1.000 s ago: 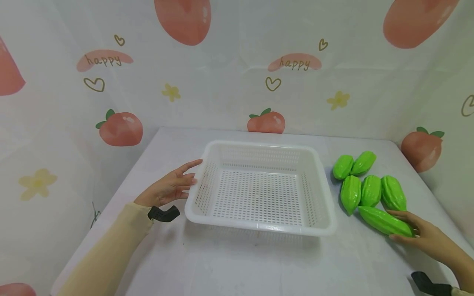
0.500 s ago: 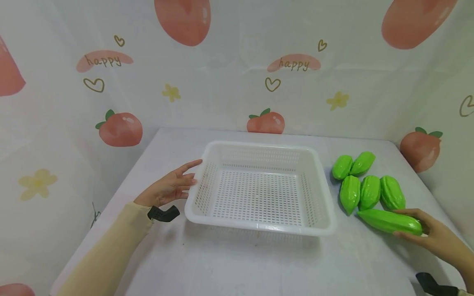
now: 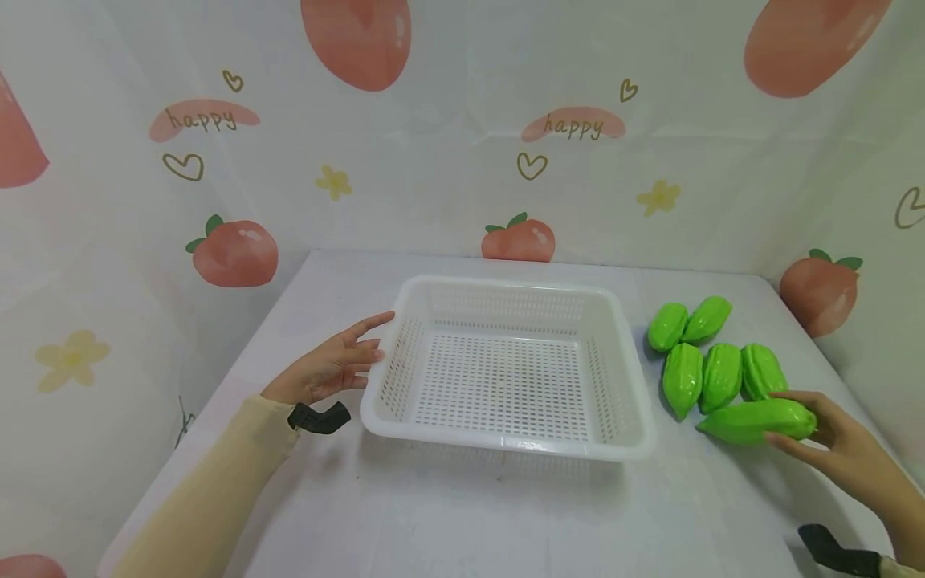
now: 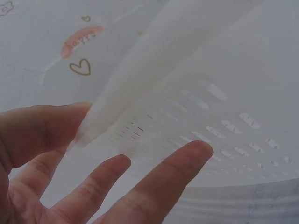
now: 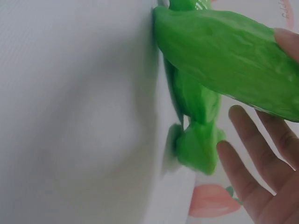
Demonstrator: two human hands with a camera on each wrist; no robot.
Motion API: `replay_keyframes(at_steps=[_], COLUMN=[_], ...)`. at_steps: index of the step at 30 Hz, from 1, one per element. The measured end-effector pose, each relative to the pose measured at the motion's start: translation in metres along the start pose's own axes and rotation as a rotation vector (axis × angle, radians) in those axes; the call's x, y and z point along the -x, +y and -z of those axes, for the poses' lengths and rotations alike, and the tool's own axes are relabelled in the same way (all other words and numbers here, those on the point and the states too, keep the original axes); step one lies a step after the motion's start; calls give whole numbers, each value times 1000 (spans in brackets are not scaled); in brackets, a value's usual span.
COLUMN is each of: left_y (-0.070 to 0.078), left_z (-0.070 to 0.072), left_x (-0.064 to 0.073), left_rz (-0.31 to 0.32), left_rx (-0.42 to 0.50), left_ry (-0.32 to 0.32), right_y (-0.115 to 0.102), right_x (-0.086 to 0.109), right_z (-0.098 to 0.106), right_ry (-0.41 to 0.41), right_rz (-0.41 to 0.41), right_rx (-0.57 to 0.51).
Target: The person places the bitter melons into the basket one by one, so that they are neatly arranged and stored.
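Note:
My right hand [image 3: 841,449] holds a long green ridged fruit [image 3: 755,421], glossy like a plastic model, between thumb and fingers by its right end. In the right wrist view that fruit [image 5: 229,58] is tilted, its far tip down at the table surface and its near end raised. Several more green fruits [image 3: 722,377] lie just behind it. My left hand [image 3: 328,365] rests at the left side of a white plastic basket [image 3: 506,441], fingers extended. In the left wrist view, one fingertip meets the edge of the basket [image 4: 154,60] and the other fingers spread beneath its slotted wall.
The basket stands mid-table with nothing in it. A white cloth covers the table [image 3: 448,522]. Behind and at the sides hangs a white curtain [image 3: 433,185] printed with peaches, hearts and flowers. Dark straps [image 3: 318,417] sit at both wrists.
The held fruit has turned to lie more level across the view, and its right end has risen with my right hand. My left hand and the basket keep their places.

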State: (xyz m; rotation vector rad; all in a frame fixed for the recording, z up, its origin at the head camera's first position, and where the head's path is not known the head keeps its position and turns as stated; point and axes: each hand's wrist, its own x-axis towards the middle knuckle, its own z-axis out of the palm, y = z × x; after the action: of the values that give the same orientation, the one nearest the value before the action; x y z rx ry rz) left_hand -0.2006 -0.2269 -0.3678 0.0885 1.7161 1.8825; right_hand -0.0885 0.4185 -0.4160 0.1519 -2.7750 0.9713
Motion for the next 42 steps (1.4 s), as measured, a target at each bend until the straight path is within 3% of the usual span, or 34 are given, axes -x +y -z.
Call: replay_keyframes(at_steps=[9,20,27,31,38,42], left_y=[1,2,2,2,1,1], left_z=[-1,0,0,1,2,2], left_x=[-1,0,-1,-1,0,1], left_rz=[-4,-15,-17,-17,-14,-7], left_rx=[8,2,7,-1,-2,7], left_ry=[-5,-36,-43,-46,-44,-34], right_y=[-16,-48,-78,-95,-123,-138], right_x=[-12,-36,-56,-68,-83,-92], right_z=[-1,9,16,18,18,15], right_ry=[81,62,124,121,37,-28], right_rz=[152,166,224,294,281,318], right_rx=[-167,-246,-248,-400,-755,-907])
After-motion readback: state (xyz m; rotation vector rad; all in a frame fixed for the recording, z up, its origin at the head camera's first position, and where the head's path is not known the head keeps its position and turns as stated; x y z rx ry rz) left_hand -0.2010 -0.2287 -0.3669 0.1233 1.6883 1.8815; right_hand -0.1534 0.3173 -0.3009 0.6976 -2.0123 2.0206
